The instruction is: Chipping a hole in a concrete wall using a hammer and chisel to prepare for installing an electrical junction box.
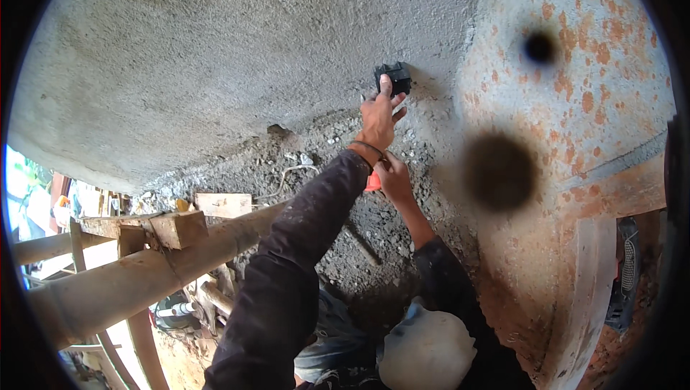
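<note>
Where the rough grey wall [237, 52] fills the far side, one black ridged block [399, 82] at its face, right of centre, pinched between the thumb and fingers of the left hand [379, 117]; contact of block with wall cannot be told; one dark bracelet [369, 148] about the left wrist; one right hand [396, 176], nearer, fingers bent in beside that wrist, exact grasp cannot be told; one red item [373, 182], partly hidden, just beside the right hand; two dark sleeves [291, 268], smeared pale; grey rubble [431, 147] along the wall's foot, with one stick [363, 245] lying on it; at left, one thick round pole [215, 242], one squared timber [180, 230] upon it, one short board [223, 204] beyond; at right, one pale wall [582, 102], orange-blotched.
</note>
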Demonstrator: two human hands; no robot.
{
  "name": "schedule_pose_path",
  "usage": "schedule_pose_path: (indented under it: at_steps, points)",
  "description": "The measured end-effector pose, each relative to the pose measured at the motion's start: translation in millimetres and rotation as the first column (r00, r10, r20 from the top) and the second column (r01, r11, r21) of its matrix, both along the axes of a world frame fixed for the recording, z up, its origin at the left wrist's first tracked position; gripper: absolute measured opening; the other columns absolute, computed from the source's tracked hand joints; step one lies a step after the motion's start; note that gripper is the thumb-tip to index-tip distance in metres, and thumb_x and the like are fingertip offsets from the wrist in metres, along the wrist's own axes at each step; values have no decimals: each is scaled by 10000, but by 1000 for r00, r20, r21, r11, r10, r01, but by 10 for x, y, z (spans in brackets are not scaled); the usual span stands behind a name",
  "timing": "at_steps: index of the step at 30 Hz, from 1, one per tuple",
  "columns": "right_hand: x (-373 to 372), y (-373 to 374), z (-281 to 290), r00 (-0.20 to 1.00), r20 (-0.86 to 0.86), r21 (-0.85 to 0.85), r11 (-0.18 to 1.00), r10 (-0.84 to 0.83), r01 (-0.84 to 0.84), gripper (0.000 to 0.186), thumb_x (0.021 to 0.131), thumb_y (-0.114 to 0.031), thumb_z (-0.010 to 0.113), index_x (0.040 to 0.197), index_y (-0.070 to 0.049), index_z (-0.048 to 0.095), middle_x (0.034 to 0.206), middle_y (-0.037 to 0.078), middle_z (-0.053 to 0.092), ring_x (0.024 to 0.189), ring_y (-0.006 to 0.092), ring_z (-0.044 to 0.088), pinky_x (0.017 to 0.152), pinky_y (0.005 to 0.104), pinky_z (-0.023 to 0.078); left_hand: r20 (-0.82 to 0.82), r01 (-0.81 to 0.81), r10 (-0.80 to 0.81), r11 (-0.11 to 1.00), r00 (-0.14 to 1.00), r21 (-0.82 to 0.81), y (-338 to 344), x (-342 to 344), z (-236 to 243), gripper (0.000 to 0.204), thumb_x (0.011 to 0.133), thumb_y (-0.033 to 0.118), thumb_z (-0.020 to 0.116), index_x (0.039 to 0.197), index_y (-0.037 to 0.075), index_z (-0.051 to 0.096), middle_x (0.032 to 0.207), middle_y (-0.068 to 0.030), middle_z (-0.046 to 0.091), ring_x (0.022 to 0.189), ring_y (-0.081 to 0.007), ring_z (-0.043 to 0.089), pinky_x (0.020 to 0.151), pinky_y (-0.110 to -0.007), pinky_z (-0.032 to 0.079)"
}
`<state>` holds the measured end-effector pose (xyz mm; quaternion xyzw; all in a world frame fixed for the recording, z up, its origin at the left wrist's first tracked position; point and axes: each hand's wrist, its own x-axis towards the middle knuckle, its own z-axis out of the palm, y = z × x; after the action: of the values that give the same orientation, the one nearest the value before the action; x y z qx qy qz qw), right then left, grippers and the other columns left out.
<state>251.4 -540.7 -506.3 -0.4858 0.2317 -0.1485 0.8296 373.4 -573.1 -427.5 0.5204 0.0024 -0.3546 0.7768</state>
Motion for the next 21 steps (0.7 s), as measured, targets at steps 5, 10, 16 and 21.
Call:
schedule_pose_path:
  at_steps: [5,10,16,21]
  points:
    - [419,16,-207,988,121,-560,815,-98,149,379,905,-169,637,1210,37,542,988,131,639,962,238,626,866,375,493,-78,-23,20,999,997,-41,15,-32,-18,430,925,421,630,1156,64,562,1082,-21,592,937,-176,605,757,-321,498]
    - [576,-25,-461,983,128,-762,621,-134,185,455,887,-284,661,1260,-44,556,1157,164,621,1130,278,587,904,397,471,-98,-24,15,996,995,-91,-18,-67,-16,417,930,403,628,1193,90,548,1128,-26,582,1009,-178,584,748,-317,509]
    - [867,-67,-731,970,141,-777,585,-196,231,454,878,-296,669,1240,-42,564,1097,158,641,1077,283,611,868,402,484,-85,-90,75,978,994,-189,-110,-113,-41,620,969,374,569,1436,59,310,1391,-112,453,1177,-257,546,805,-335,544]
    - [944,-142,-969,957,129,-754,601,-259,265,454,871,-306,675,1224,-40,571,1047,153,658,1033,287,631,839,406,494,-123,-114,88,969,988,-218,-135,-198,2,589,985,357,536,1428,33,325,1437,-124,402,1283,-271,466,916,-322,541]
